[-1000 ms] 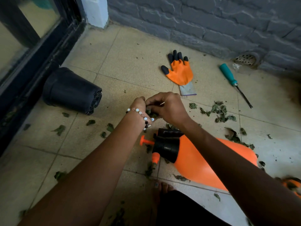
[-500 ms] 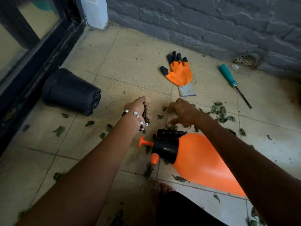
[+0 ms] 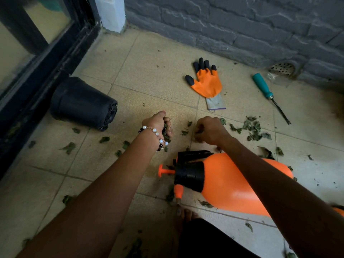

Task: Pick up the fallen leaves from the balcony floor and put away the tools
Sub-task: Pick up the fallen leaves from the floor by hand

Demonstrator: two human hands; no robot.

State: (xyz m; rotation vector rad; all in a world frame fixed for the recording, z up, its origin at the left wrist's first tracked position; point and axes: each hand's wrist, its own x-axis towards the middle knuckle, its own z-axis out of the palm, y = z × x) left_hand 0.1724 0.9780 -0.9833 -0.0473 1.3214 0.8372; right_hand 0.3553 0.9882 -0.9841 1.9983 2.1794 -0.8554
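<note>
Green leaf scraps fill the left hand (image 3: 158,123), fingers curled round a clump of them; beaded bracelet (image 3: 154,135) on that wrist. Right hand (image 3: 210,130) just beside it, apart, knuckles up, fingers curled down onto leaves on the tiled floor (image 3: 158,84). More fallen leaves (image 3: 253,127) lie scattered right of the right hand and left of the left. Orange sprayer (image 3: 223,181) lies on its side below both hands. Glove (image 3: 206,81) and screwdriver (image 3: 266,90) beyond, near the wall. Black pot (image 3: 81,103) tipped over at left.
</note>
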